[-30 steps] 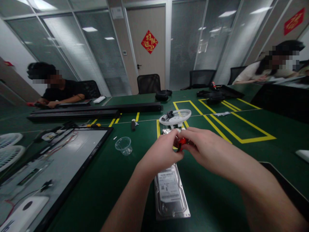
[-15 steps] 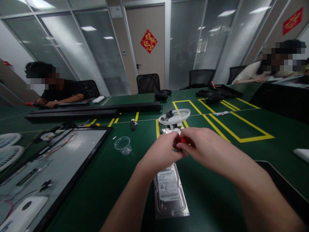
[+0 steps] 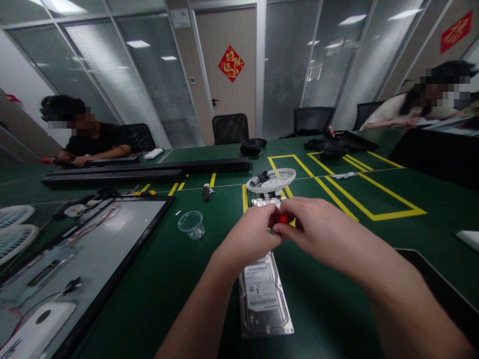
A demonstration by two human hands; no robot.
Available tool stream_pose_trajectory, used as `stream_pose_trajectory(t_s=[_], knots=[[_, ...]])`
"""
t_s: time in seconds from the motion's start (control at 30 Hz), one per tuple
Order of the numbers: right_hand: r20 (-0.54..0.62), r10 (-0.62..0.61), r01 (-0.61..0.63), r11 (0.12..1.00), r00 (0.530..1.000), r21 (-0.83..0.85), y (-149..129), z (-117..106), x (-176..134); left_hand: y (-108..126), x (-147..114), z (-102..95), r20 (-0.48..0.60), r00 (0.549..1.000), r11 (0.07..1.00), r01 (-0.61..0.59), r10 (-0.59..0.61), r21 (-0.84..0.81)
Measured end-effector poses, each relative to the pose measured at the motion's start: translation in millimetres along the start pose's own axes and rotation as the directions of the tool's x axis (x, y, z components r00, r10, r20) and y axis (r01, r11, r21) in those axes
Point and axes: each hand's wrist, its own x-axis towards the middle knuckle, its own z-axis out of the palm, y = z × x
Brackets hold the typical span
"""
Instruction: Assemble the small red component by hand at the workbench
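holds small red object (image 3: 283, 218), partly hidden, in closed grip of left hand (image 3: 255, 227) and right hand (image 3: 318, 219), below and right of frame centre, with hard drive (image 3: 265, 304) on bench (image 3: 157, 271) at lower centre.

Green table (image 3: 157, 279), yellow tape lines (image 3: 398, 217) on the right half. Left: opened display panel (image 3: 123, 234) with electronics exposed, white baskets (image 3: 15, 242) at frame edge. Clear plastic cup (image 3: 191, 224) near the panel. Long black bars (image 3: 209, 166) farther back. Co-worker in black shirt (image 3: 103, 138) seated left, another in light top (image 3: 385, 112) right. Door (image 3: 243, 107) behind, red diamond sign (image 3: 231, 64) on it.
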Motion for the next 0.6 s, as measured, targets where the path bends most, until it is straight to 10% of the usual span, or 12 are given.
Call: stream_pose_trajectory(t_s=[0.6], knots=[[0.027, -0.101, 0.099, 0.992, 0.995, 0.073, 0.9, -1.9, -1.3, -0.6, -0.5, 1.2, -0.036, 0.999, 1.0, -0.008, 0.008, -0.014]])
